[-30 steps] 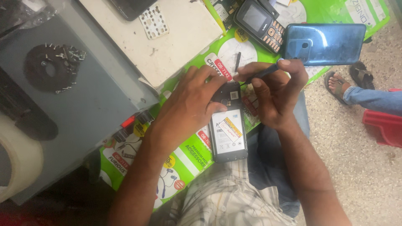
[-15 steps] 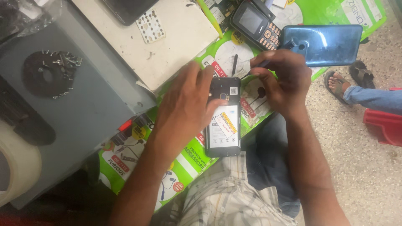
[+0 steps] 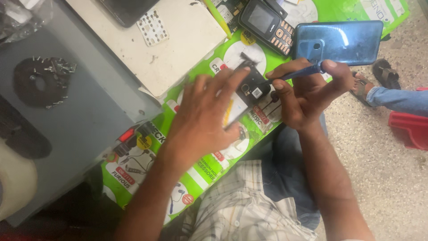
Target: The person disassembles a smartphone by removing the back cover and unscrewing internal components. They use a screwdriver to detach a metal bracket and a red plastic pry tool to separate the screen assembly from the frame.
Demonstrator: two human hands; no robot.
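Observation:
My left hand lies flat over an opened black phone on the green printed mat, fingers pressing on it; most of the phone is hidden under the hand. My right hand grips a thin blue-handled screwdriver, its tip touching the phone's upper end near the camera part. Just behind the right hand lies a blue smartphone back cover.
A black keypad phone lies at the back. A white board with a small keypad sheet sits left of it. A grey box carries a round magnet with several screws. Another person's sandalled foot and a red stool stand right.
The phone has been turned and slid up the mat, and my left hand now covers most of it. My right hand moved the screwdriver tip onto its upper end.

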